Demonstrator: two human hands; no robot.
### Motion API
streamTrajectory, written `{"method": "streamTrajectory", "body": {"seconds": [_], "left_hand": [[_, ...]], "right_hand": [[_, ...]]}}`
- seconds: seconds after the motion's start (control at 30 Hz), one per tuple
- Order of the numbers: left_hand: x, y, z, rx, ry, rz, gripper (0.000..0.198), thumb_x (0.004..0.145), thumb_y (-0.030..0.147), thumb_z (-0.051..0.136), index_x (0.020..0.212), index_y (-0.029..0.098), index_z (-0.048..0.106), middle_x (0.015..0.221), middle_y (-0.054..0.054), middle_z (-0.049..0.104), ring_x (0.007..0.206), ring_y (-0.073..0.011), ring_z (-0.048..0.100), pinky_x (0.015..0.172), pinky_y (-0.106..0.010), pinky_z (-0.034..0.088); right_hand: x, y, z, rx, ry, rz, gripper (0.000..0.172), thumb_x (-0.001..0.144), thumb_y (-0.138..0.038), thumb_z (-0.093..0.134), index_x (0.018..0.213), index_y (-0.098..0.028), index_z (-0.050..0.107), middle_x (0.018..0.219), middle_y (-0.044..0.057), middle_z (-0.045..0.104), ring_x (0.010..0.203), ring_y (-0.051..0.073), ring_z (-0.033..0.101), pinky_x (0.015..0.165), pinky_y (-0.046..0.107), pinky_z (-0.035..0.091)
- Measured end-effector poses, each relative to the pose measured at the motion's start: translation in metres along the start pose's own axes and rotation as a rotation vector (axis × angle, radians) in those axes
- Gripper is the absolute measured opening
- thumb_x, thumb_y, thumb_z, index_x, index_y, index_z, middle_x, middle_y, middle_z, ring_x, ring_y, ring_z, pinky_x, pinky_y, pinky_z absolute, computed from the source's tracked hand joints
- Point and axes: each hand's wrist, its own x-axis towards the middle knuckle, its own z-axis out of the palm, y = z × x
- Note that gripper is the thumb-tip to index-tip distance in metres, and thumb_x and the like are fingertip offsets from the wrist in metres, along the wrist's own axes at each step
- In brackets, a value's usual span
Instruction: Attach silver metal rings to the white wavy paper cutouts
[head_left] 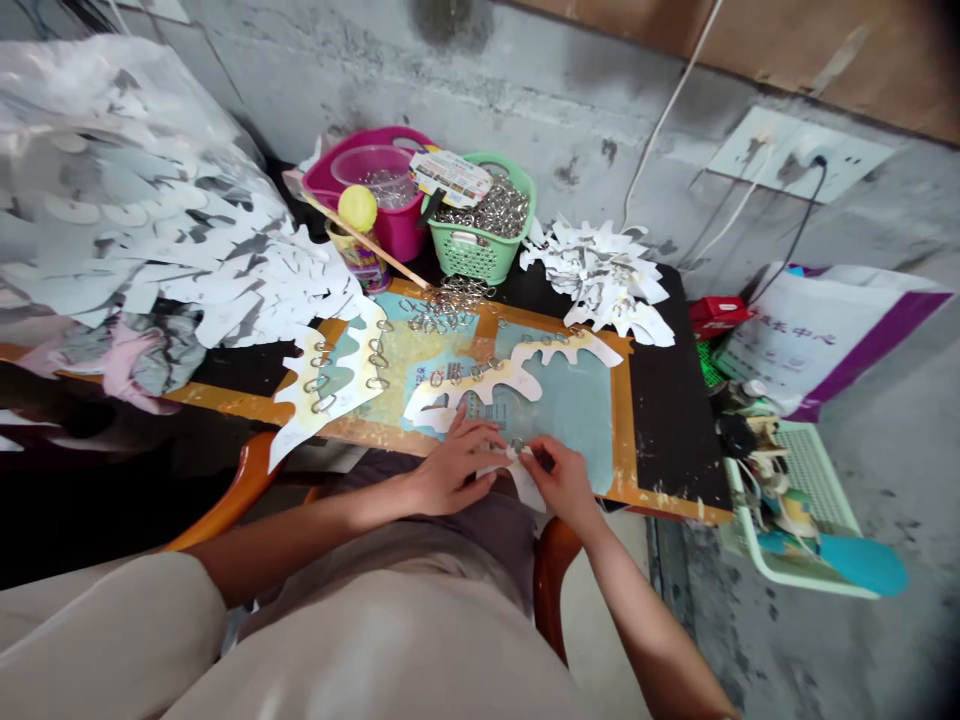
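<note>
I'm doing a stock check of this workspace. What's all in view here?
Ringed cut-out strips: two, white, on the board
Metal rings: many, silver, in the basket and heaped on the board
Cut-out heaps: two, white, left of and behind the board
Basket: one, mint green, behind the board
Tub: one, pink, beside the basket
Cup: one, clear, in the tub
Capped jar: one, yellow cap, before the tub
Wooden stick: one, pale, beside the jar
Work board: one, orange-edged, under the hands
Socket plate: one, white, on the wall
Printed bag: one, white and purple, right of the board
Red box: one, red, beside the bag
Tray: one, pale green, on the floor at right
Cut-out end: one, white, at the board's near edge
Left hand: one, fingers on the cut-out strip
Right hand: one, pinching the cut-out end
</note>
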Motion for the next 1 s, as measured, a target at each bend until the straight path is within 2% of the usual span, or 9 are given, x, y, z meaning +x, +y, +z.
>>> {"method": "streamTrajectory", "body": {"seconds": [0.13, 0.2, 0.3, 0.37, 0.53, 0.8, 0.87, 0.93, 1.0], "left_hand": [[0.019, 0.003, -0.028, -0.126, 0.189, -0.203, 0.045, 0.087, 0.039, 0.062, 0.124, 0.015, 0.05, 0.12, -0.015, 0.048, 0.115, -0.0273, 0.049, 0.099, -0.044, 0.047], [0.032, 0.002, -0.04, -0.144, 0.037, -0.142, 0.045, 0.085, 0.045, 0.066, 0.119, 0.016, 0.057, 0.122, -0.015, 0.044, 0.118, -0.0278, 0.047, 0.101, -0.042, 0.046], [0.051, -0.002, -0.054, -0.267, -0.235, 0.004, 0.024, 0.095, 0.037, 0.055, 0.088, 0.018, 0.067, 0.12, -0.011, 0.047, 0.114, -0.022, 0.051, 0.096, -0.031, 0.049], [0.058, -0.004, -0.061, -0.342, -0.302, 0.057, 0.029, 0.097, 0.035, 0.051, 0.08, 0.018, 0.068, 0.122, -0.01, 0.048, 0.109, -0.0192, 0.054, 0.088, -0.026, 0.051], [0.059, 0.0, -0.066, -0.459, -0.296, 0.087, 0.031, 0.097, 0.038, 0.052, 0.08, 0.017, 0.067, 0.125, -0.01, 0.049, 0.115, -0.0217, 0.053, 0.089, -0.028, 0.051], [0.053, 0.003, -0.059, -0.657, -0.201, -0.002, 0.037, 0.094, 0.047, 0.053, 0.079, 0.016, 0.066, 0.131, -0.013, 0.045, 0.128, -0.0276, 0.043, 0.1, -0.035, 0.044], [0.048, 0.004, -0.057, -0.609, -0.038, -0.079, 0.035, 0.092, 0.05, 0.056, 0.091, 0.017, 0.067, 0.13, -0.013, 0.046, 0.128, -0.0281, 0.042, 0.105, -0.037, 0.039], [0.038, 0.008, -0.053, -0.582, 0.316, -0.196, 0.039, 0.093, 0.055, 0.052, 0.104, 0.02, 0.064, 0.124, -0.013, 0.051, 0.125, -0.0281, 0.044, 0.108, -0.041, 0.035], [0.024, 0.017, -0.045, -0.615, 0.628, -0.3, 0.043, 0.098, 0.054, 0.038, 0.098, 0.02, 0.064, 0.105, -0.01, 0.058, 0.111, -0.0261, 0.052, 0.103, -0.042, 0.039]], "right_hand": [[-0.001, -0.016, -0.009, 0.3, -0.035, 0.116, 0.03, 0.086, -0.045, 0.067, 0.077, -0.018, 0.06, 0.065, -0.002, 0.054, 0.059, 0.013, 0.047, 0.053, 0.023, 0.035], [-0.003, -0.028, -0.013, 0.366, -0.042, 0.12, 0.03, 0.085, -0.045, 0.069, 0.075, -0.018, 0.06, 0.065, -0.002, 0.053, 0.059, 0.012, 0.046, 0.054, 0.023, 0.034], [-0.003, -0.045, -0.02, 0.412, -0.07, 0.125, 0.028, 0.086, -0.043, 0.068, 0.078, -0.018, 0.061, 0.066, -0.002, 0.052, 0.06, 0.012, 0.045, 0.055, 0.023, 0.034], [-0.004, -0.054, -0.025, 0.423, -0.11, 0.111, 0.026, 0.087, -0.042, 0.068, 0.081, -0.018, 0.062, 0.069, -0.001, 0.053, 0.062, 0.013, 0.046, 0.057, 0.023, 0.035], [-0.006, -0.065, -0.03, 0.656, -0.125, 0.142, 0.025, 0.084, -0.04, 0.073, 0.076, -0.018, 0.064, 0.067, -0.001, 0.055, 0.06, 0.012, 0.045, 0.056, 0.024, 0.034], [-0.009, -0.069, 0.0, 1.178, 0.018, 0.3, 0.027, 0.066, -0.037, 0.086, 0.069, -0.018, 0.067, 0.064, -0.001, 0.059, 0.056, 0.012, 0.049, 0.055, 0.023, 0.04], [-0.009, -0.065, 0.005, 1.159, 0.127, 0.262, 0.022, 0.07, -0.035, 0.084, 0.072, -0.019, 0.069, 0.066, -0.001, 0.06, 0.057, 0.012, 0.05, 0.055, 0.022, 0.041], [-0.009, -0.062, 0.007, 1.121, 0.259, 0.208, 0.017, 0.074, -0.033, 0.082, 0.076, -0.02, 0.07, 0.07, 0.0, 0.062, 0.06, 0.012, 0.052, 0.057, 0.021, 0.042], [-0.009, -0.059, 0.011, 1.105, 0.358, 0.161, 0.015, 0.078, -0.033, 0.079, 0.079, -0.021, 0.07, 0.074, 0.0, 0.063, 0.065, 0.013, 0.054, 0.062, 0.022, 0.044]]}}
